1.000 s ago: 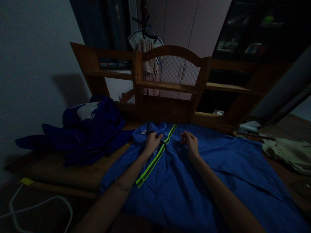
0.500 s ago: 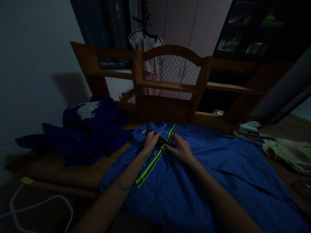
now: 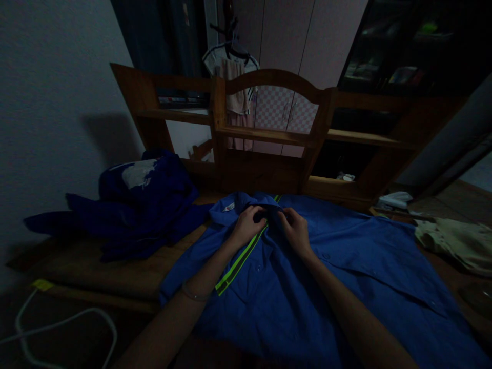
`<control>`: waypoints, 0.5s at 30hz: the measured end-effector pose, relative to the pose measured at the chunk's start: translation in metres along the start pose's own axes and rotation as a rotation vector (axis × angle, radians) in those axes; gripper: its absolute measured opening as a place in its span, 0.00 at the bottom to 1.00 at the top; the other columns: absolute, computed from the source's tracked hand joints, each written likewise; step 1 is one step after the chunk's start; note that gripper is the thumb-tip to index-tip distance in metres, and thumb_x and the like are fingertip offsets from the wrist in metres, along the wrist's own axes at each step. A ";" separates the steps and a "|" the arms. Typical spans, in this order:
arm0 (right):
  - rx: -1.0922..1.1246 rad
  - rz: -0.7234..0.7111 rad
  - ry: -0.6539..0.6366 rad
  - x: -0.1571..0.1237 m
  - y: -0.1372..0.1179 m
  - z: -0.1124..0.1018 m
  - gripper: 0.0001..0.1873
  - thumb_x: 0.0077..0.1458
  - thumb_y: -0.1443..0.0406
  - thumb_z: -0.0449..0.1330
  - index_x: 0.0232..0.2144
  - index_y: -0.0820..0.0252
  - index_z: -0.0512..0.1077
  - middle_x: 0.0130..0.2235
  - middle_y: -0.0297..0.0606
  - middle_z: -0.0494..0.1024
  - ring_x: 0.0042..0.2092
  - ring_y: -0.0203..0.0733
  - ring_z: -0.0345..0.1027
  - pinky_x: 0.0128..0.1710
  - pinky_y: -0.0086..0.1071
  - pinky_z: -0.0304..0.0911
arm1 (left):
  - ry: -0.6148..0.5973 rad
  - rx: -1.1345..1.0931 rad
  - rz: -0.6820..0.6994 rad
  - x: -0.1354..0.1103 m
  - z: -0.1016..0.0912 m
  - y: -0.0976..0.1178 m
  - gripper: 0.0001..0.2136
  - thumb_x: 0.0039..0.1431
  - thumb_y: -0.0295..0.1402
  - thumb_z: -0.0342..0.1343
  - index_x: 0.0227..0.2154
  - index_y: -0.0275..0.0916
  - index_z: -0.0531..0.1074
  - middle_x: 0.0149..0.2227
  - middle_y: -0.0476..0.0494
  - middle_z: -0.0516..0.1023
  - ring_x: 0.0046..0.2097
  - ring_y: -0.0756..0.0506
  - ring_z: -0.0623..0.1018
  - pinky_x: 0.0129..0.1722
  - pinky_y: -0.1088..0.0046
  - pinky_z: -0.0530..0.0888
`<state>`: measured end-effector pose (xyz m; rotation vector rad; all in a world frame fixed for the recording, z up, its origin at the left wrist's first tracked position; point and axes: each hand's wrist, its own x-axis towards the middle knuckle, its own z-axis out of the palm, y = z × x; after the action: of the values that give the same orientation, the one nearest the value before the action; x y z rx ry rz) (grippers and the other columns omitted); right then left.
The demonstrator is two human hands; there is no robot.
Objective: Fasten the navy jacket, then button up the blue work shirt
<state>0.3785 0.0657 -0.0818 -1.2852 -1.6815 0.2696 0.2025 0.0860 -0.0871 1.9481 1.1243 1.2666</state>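
Observation:
A blue work shirt (image 3: 357, 246) with a yellow-green reflective stripe (image 3: 240, 264) lies spread before me. Its collar, with a white label (image 3: 229, 207), is at the upper left of the garment. My left hand (image 3: 249, 225) is closed, pinching the shirt's fabric near the collar. My right hand (image 3: 295, 230) pinches the same raised edge a little to the right, fingers curled. Between the hands the lifted fabric looks dark, and it covers part of the stripe. The fingertips are partly hidden in the folds.
A dark blue garment (image 3: 154, 205) with a pale patch is heaped at the left on the wooden surface (image 3: 73, 266). Wooden shelving (image 3: 265, 136) stands behind the shirt. A white cable (image 3: 65, 318) loops at lower left; a pale cloth (image 3: 457, 243) lies at right.
My hands have moved slightly apart and upward. A fold of the shirt is now raised between them, over the upper stripe that showed before.

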 end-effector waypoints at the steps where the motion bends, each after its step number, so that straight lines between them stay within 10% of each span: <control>1: 0.017 0.012 0.009 0.000 0.000 0.001 0.18 0.59 0.54 0.50 0.35 0.62 0.71 0.30 0.36 0.74 0.29 0.37 0.66 0.29 0.27 0.55 | -0.014 0.105 0.035 -0.002 0.000 0.000 0.14 0.50 0.29 0.56 0.42 0.40 0.72 0.42 0.43 0.73 0.47 0.44 0.72 0.51 0.65 0.67; 8: 0.150 0.162 0.112 0.005 0.010 0.000 0.21 0.56 0.50 0.53 0.33 0.63 0.72 0.29 0.39 0.76 0.29 0.39 0.68 0.27 0.27 0.59 | -0.112 0.347 0.131 -0.006 0.001 -0.003 0.13 0.48 0.24 0.54 0.38 0.40 0.72 0.39 0.45 0.71 0.45 0.44 0.70 0.48 0.66 0.67; 15: 0.260 0.232 -0.198 0.012 0.016 -0.006 0.22 0.54 0.51 0.54 0.39 0.62 0.72 0.28 0.38 0.77 0.26 0.40 0.71 0.23 0.28 0.64 | -0.307 0.392 0.238 -0.006 0.009 0.002 0.18 0.43 0.16 0.46 0.31 0.41 0.75 0.39 0.46 0.74 0.46 0.45 0.68 0.48 0.67 0.64</control>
<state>0.3931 0.0809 -0.0828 -1.2871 -1.5962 0.7506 0.2106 0.0803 -0.0921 2.5289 1.0638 0.8558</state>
